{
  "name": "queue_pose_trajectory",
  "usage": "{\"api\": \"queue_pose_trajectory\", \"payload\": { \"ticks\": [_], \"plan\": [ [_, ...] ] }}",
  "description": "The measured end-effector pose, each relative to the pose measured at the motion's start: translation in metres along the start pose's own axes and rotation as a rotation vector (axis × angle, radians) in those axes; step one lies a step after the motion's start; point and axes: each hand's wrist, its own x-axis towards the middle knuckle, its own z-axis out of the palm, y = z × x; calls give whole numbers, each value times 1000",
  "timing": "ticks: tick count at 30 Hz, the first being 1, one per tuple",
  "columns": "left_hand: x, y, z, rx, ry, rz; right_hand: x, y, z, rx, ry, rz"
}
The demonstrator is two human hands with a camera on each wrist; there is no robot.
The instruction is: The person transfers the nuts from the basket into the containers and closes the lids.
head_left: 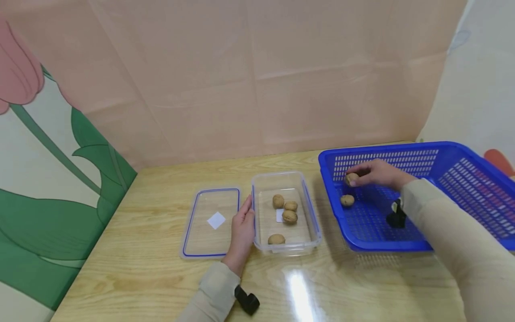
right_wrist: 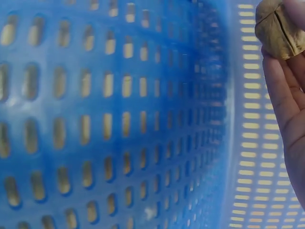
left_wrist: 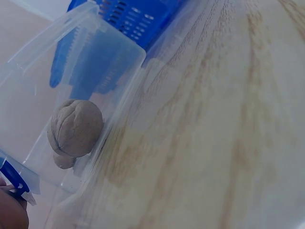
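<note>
My right hand [head_left: 376, 173] pinches a walnut [head_left: 352, 179] between thumb and fingers, over the left part of a blue plastic basket [head_left: 342, 230]. In the right wrist view the held walnut [right_wrist: 281, 29] shows its seam. Another walnut [head_left: 347, 200] lies on the basket floor below. My left hand [head_left: 242, 228] rests with fairly straight fingers along the left wall of a clear plastic box [head_left: 287, 247]. Inside that box sit several walnuts [head_left: 289, 217], three of them grouped around a white label and one near the front wall. The left wrist view shows walnuts [left_wrist: 76, 128] through the box wall.
A clear lid [head_left: 201, 241] with a blue seal and a white square label lies left of the box, partly behind my left hand. The wooden table [head_left: 153, 250] meets a pink cloth backdrop [head_left: 193, 89] at the back. A tulip-patterned panel [head_left: 52, 188] stands at the left.
</note>
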Motion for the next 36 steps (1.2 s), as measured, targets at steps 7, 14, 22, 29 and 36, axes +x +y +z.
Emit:
{"api": "queue_pose_trajectory", "payload": {
  "ticks": [7,14,22,29,36],
  "plan": [
    [-1,-1,-1,13,-1,10,-4,3,-9,62,42,11],
    [-2,1,0,3,-9,6,-6,-1,-17,181,93,54],
    [-2,3,0,12,-2,-3,-9,-10,-22,332,151,-3],
    [-3,5,0,19,-4,0,-8,-19,-20,489,173,-146],
    [-4,4,0,16,-9,-8,-7,-28,-19,705,89,-315]
  ]
}}
